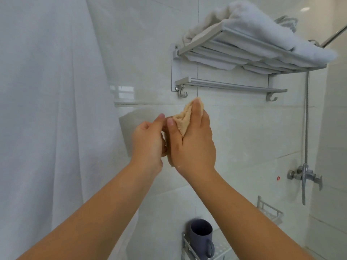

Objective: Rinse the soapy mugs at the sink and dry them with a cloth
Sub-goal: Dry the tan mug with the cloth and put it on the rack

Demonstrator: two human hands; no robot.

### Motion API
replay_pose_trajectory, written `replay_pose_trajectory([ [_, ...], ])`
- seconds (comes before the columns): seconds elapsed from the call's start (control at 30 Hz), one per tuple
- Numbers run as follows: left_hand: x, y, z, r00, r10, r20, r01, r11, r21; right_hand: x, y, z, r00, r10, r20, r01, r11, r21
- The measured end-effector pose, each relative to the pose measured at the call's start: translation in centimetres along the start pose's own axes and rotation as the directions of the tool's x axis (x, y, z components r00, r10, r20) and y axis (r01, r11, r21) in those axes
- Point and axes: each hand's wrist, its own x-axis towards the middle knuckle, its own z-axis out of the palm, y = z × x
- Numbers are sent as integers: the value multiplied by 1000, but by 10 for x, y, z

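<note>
A: From the head camera, what are the hands doing?

B: Both are being held up in front of the glossy white tiled wall (150,53), below the wall-mounted silver metal towel rack (231,85). The right hand (191,143) is gripping a small peach-coloured terry cloth (183,119), with the thumb and fingers curling round it so a folded corner is poking out above the thumb. The left hand (148,141) is sitting just beside the right one, its fingers curling in and pinching toward the cloth's left edge, though I cannot tell how much cloth it is holding.

A: And a mug?

B: A blue-grey plastic mug with a handle (201,239) is standing upright in a silver wire wall shelf (189,248), well below the rack. Neither hand is touching it.

A: Anything else around the rack?

B: Folded white towels (262,29) are lying on top of it. A white fabric curtain (47,109) is hanging to its left, and a chrome shower mixer tap with a hose (305,175) is fixed to the wall below its right end.
</note>
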Motion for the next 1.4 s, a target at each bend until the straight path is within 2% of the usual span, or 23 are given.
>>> replay_pose_trajectory([
  [0.13, 5, 0, -2, 995, -95, 40, 98, 992, -83, -9, 4, 18, 991, -132, 2, 128, 957, -261],
  [0.23, 6, 2, -7, 989, -128, 78, 137, 984, -118, -13, 11, 25, 955, -295, -6, 276, 900, -337],
  [0.37, 5, 8, -13, 983, -159, 88, 170, 976, -138, -13, 22, 24, 866, -496, 69, 494, 822, -283],
  [0.47, 3, 15, -14, 979, -178, 98, 192, 967, -165, -14, 34, 17, 753, -652, 92, 652, 720, -240],
  [0.57, 2, 20, -10, 978, -188, 94, 201, 967, -155, -7, 41, 10, 730, -682, 43, 680, 718, -145],
  [0.67, 2, 23, -5, 985, -157, 76, 166, 977, -133, 0, 36, 4, 838, -544, 24, 545, 838, -21],
  [0.73, 1, 26, -4, 985, -147, 87, 160, 974, -164, 6, 29, 1, 931, -363, 36, 349, 915, 200],
  [0.83, 1, 27, -6, 985, -153, 77, 166, 964, -207, 21, 21, -6, 988, -97, 119, 35, 897, 441],
  [0.9, 0, 27, -7, 988, -140, 71, 152, 961, -230, 34, 23, -8, 954, 78, 290, -230, 810, 539],
  [0.97, -2, 27, -6, 992, -115, 56, 125, 965, -232, 39, 27, -9, 831, 219, 510, -530, 589, 610],
  [1.0, -3, 26, -5, 995, -95, 40, 102, 968, -229, 38, 30, -10, 762, 240, 601, -633, 469, 616],
  [1.07, -5, 23, -2, 999, -33, -2, 32, 977, -212, 33, 34, -9, 678, 191, 710, -728, 308, 613],
  [1.13, -6, 19, 1, 999, 36, -40, -42, 982, -182, 28, 37, -7, 630, 144, 763, -771, 233, 593],
  [1.27, -6, 9, 3, 991, 104, -90, -113, 989, -100, 24, 41, -6, 565, 143, 813, -824, 158, 544],
  [1.33, -7, 2, 0, 991, 84, -108, -92, 993, -74, 23, 41, -9, 546, 176, 819, -832, 229, 505],
  [1.4, -6, -5, -3, 995, 22, -99, -31, 996, -86, 23, 40, -11, 585, 296, 755, -794, 399, 459],
])
